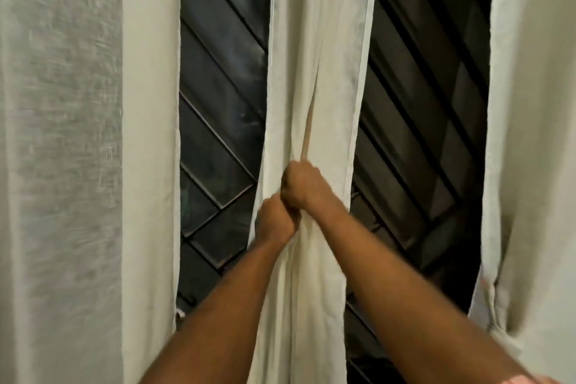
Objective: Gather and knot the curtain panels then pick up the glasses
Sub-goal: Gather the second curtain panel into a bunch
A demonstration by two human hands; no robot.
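Note:
A cream middle curtain panel (318,56) hangs in front of a dark window and is bunched into folds at hand height. My right hand (304,185) grips the gathered cloth from the right, fingers curled into the folds. Just below and left of it, my left hand (274,221) grips the same bunch, touching the right hand. Below the hands the cloth hangs as a narrow bundle between my forearms. A left curtain panel (149,134) and a right curtain panel (530,134) hang loose at either side. No glasses are in view.
Behind the curtains is a dark window (218,103) with a diagonal metal grille. A lighter sheer cloth (59,150) covers the far left. Dark gaps of window show on both sides of the middle panel.

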